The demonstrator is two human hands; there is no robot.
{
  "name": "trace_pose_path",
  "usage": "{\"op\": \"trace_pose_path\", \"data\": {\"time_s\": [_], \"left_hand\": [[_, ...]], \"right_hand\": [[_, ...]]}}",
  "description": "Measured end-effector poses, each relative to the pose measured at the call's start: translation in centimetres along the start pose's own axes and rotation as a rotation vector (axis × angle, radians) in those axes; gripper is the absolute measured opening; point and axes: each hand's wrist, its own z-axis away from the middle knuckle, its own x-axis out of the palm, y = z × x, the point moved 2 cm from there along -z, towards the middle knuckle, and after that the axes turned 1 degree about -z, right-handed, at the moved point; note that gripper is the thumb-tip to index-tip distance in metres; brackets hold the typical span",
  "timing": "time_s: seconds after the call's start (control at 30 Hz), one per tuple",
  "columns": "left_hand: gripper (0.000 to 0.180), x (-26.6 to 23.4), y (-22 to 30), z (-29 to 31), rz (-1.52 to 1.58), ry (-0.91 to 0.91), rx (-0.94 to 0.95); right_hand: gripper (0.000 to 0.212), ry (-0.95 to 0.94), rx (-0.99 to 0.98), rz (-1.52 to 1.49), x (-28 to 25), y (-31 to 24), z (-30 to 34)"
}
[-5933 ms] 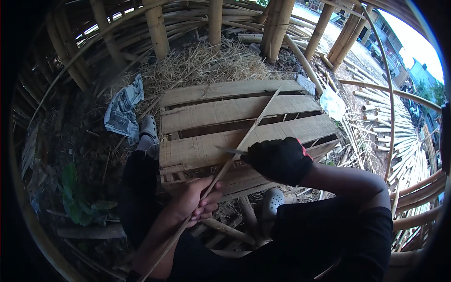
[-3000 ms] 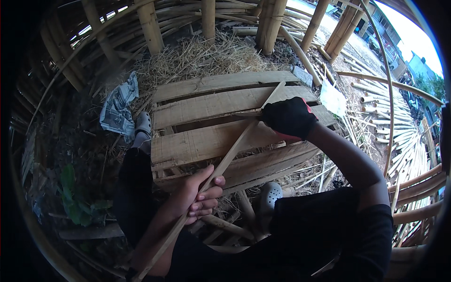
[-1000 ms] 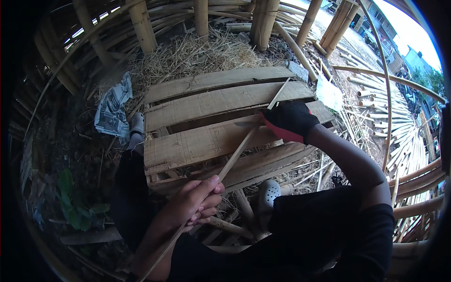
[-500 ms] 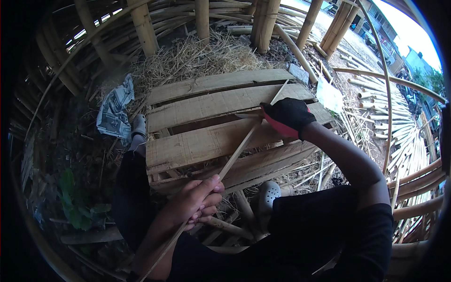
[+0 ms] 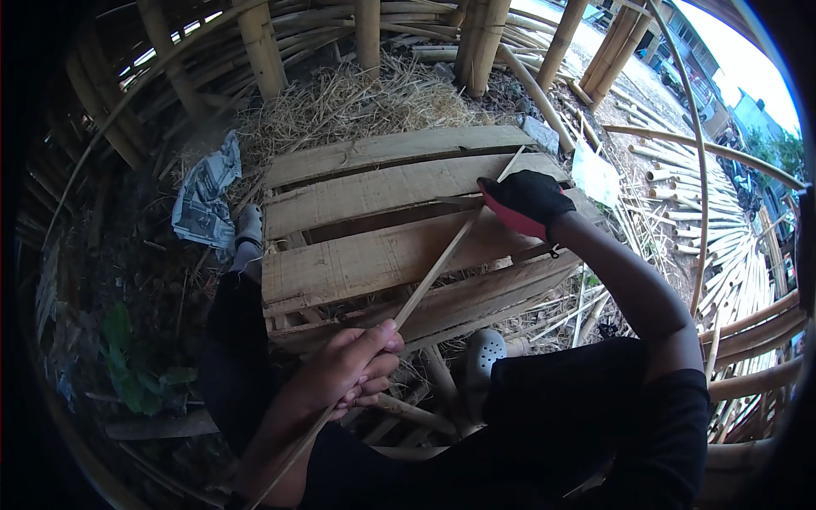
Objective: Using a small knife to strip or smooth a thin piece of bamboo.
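Note:
A long thin bamboo strip (image 5: pixel 435 270) slants across a wooden slatted crate (image 5: pixel 357 263), from the lower left up toward the far right. My bare left hand (image 5: pixel 359 365) is closed round the strip in front of the crate's near edge. Above the far slats, my right hand (image 5: pixel 527 206), in a black and red glove, is closed on a knife. The thin knife blade (image 5: pixel 459 201) sticks out to the left and meets the strip. Its handle is hidden in the glove. The strip's far end runs on past the glove.
Straw (image 5: pixel 365 98) lies heaped behind the crate among bamboo posts (image 5: pixel 367 38). A crumpled newspaper (image 5: pixel 206 200) is at the left, and a pale sheet (image 5: pixel 597 174) at the right. Many cut bamboo poles (image 5: pixel 705 221) cover the ground on the right. A grey clog (image 5: pixel 485 353) shows below the crate.
My right hand has shifted slightly away and to the right along the strip, with the knife in it. My left hand keeps its grip in nearly the same place.

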Motion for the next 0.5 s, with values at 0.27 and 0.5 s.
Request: {"op": "trace_pose_path", "data": {"time_s": [0.27,0.5], "left_hand": [[0.036,0.0,0.1,-0.1,0.019,-0.032,0.002],[0.034,0.6,0.3,-0.3,-0.022,-0.050,0.027]], "right_hand": [[0.072,0.033,0.107,-0.057,0.3,2.9,-1.3],[0.059,0.219,0.384,0.144,-2.5,13.6,-5.3]]}}
